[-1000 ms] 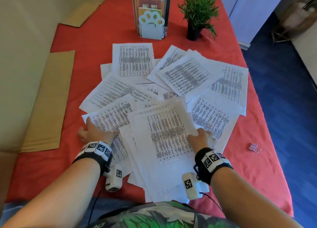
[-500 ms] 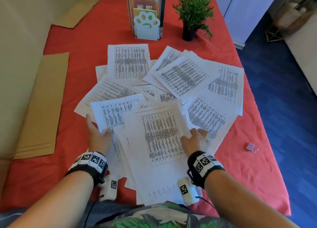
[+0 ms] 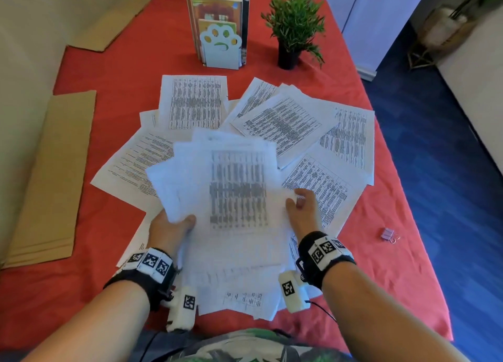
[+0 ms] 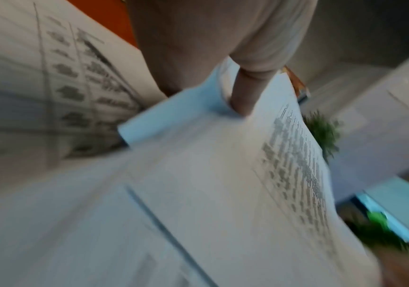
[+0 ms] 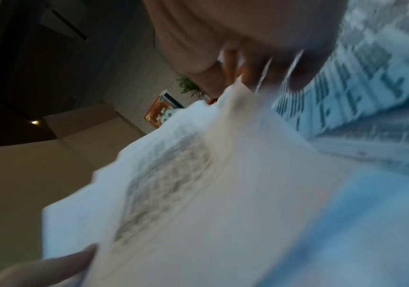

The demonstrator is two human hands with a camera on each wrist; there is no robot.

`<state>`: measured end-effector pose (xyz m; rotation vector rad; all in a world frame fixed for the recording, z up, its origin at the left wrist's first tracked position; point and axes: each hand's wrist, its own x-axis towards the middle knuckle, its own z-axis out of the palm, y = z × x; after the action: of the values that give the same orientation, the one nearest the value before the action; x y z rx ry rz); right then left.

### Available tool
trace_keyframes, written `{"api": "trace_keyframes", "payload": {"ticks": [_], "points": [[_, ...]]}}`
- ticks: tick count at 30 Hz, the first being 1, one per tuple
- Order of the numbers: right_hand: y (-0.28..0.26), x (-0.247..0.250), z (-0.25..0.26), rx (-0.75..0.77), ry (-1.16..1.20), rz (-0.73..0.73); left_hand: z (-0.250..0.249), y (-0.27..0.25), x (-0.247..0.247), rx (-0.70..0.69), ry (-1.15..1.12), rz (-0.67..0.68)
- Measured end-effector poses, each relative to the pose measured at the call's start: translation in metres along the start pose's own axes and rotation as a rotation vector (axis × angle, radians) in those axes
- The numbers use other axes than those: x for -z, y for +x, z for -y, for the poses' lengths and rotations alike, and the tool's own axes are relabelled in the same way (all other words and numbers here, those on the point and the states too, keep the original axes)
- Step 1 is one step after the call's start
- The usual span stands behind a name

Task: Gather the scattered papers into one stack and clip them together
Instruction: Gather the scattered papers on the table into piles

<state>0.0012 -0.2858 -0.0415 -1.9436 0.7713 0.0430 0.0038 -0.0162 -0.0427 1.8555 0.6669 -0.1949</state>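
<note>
**Mia:** What is closest to us?

**Ben:** Two arms with black and white wrist bands. The left hand point(image 3: 170, 229) holds a bunch of papers point(image 3: 234, 198) by its left edge. The thumb lies on top and the fingers go under.

**Mia:** And the other hand?

**Ben:** The right hand point(image 3: 300, 212) holds the same bunch on its right side, thumb on top. The rest of its fingers are hidden under the sheets. The bunch looks blurry and is lifted a bit off the pile.

**Mia:** Are the sheets in the bunch neat?

**Ben:** No. Their edges stick out at different angles.

**Mia:** What is under them?

**Ben:** More loose sheets point(image 3: 324, 187), spread like a fan on the red worktop point(image 3: 114, 73). One sheet point(image 3: 194, 101) lies straight, farther back. Others lie tilted on the right.

**Mia:** Is there a clip?

**Ben:** Yes, a small pink binder clip point(image 3: 388, 234) lies on the cloth to the right, apart from the papers and from both hands.

**Mia:** What is on the left?

**Ben:** Flat brown cardboard point(image 3: 51, 182) by the edge, and another piece farther back.

**Mia:** And at the far end?

**Ben:** A book stand point(image 3: 220, 47) with a white paw shape holds books upright. Just to its right is a little green plant point(image 3: 295, 24) in a black pot.
</note>
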Motion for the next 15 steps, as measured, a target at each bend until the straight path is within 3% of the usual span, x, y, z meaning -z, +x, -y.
{"api": "trace_keyframes", "payload": {"ticks": [2,4,7,11,15], "points": [[0.012,0.016,-0.005,-0.057,-0.192,-0.193,-0.011,0.006,0.007,0.006,-0.078,-0.159],[0.019,0.033,-0.008,-0.221,-0.307,-0.325,-0.017,0.019,0.011,0.037,-0.115,-0.29],[0.034,0.047,-0.018,-0.387,-0.248,-0.367,-0.024,0.036,0.014,0.194,-0.017,-0.368],[0.046,0.055,-0.028,-0.287,-0.244,-0.193,-0.026,0.049,0.018,0.279,0.205,-0.287],[0.039,0.061,-0.023,-0.126,-0.217,-0.353,-0.024,0.051,0.02,0.22,0.265,-0.267]]}}
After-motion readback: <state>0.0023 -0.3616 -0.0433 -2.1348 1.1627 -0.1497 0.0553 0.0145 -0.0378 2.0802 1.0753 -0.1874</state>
